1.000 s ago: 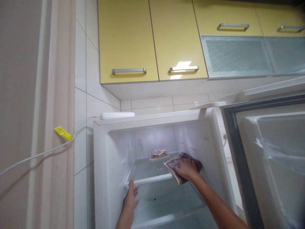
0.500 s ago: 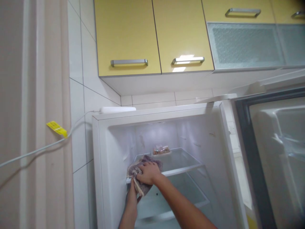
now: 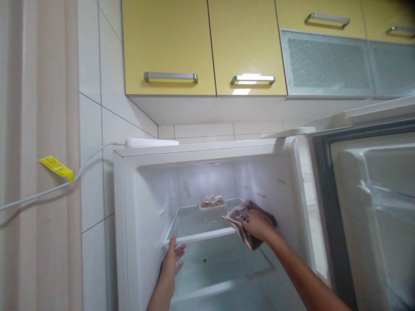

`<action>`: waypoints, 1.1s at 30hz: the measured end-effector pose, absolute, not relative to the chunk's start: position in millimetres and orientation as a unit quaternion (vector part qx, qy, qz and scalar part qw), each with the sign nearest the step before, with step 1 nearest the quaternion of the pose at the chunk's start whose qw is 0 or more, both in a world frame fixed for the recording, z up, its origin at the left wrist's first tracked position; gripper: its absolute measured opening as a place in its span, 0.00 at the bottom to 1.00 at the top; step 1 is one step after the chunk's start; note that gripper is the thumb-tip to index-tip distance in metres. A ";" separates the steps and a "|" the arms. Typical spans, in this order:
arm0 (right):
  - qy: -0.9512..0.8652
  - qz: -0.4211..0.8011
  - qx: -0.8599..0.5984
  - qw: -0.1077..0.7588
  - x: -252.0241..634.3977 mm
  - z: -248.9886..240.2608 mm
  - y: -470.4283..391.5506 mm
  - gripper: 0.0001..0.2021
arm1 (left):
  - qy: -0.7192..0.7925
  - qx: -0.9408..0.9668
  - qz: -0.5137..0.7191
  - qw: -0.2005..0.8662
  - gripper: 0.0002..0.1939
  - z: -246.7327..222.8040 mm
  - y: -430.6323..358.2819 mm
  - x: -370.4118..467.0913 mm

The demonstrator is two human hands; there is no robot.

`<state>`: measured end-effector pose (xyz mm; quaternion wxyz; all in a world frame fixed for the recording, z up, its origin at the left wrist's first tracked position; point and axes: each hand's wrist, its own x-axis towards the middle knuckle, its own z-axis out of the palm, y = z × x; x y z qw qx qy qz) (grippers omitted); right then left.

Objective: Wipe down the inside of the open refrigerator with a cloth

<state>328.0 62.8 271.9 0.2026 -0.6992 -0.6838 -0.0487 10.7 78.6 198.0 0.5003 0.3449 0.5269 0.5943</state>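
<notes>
The right hand [image 3: 258, 225] gripped the patterned cloth [image 3: 239, 215] over the upper shelf [image 3: 204, 236]'s front-right corner, one cloth corner pointing left, another drooping, long axis unclear; the left hand [image 3: 169, 267] spread open near the front-left corner, room between.

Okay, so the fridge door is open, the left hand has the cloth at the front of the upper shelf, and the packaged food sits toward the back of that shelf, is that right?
Not quite: the head view shows the cloth in the right hand, not the left. The fridge door is open, and the packaged food sits toward the back of the upper shelf.
</notes>
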 end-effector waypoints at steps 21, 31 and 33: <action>-0.732 0.015 -0.672 0.107 336.1 290.4 261.3 0.17 | 0.532 0.328 0.616 0.481 0.30 178.6 100.6 7.0; -0.747 0.001 -0.650 0.140 346.0 283.1 223.9 0.17 | 0.550 0.328 0.588 0.494 0.32 189.9 90.0 7.7; -0.749 -0.013 -0.642 0.163 349.4 281.3 203.6 0.17 | 0.562 0.313 0.586 0.493 0.33 192.3 84.6 9.6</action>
